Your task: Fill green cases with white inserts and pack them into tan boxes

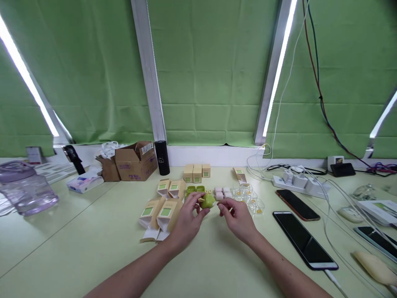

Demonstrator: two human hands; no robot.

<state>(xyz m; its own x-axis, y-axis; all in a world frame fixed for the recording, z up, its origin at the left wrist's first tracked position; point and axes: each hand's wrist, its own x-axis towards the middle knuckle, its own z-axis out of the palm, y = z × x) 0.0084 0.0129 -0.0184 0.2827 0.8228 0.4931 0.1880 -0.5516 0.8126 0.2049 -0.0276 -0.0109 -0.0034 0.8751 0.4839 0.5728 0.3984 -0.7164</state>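
Note:
A small green, rounded, fruit-shaped object (207, 201) with a pale stick-like piece on its left side is gripped between the thumb and fingers of my left hand (188, 219). Just to its right, my right hand (237, 217) is closed in a pinch; whatever lies between its fingertips is too small to make out. Behind the hands stand green square containers (200, 188) and several pale pinkish blocks (218, 195). Clear plastic cups (243, 193) with yellow spots sit beyond my right hand. Several open kraft-paper boxes (169, 212) with green labels lie left of my left hand.
Closed kraft boxes (197, 173) stand at the back, near a black cylinder (162, 158) and a cardboard carton (135, 163). Phones (305, 240), loose cables and a power strip (300, 186) occupy the right. A purple-lidded jug (26, 190) and tissue pack (85, 183) are left.

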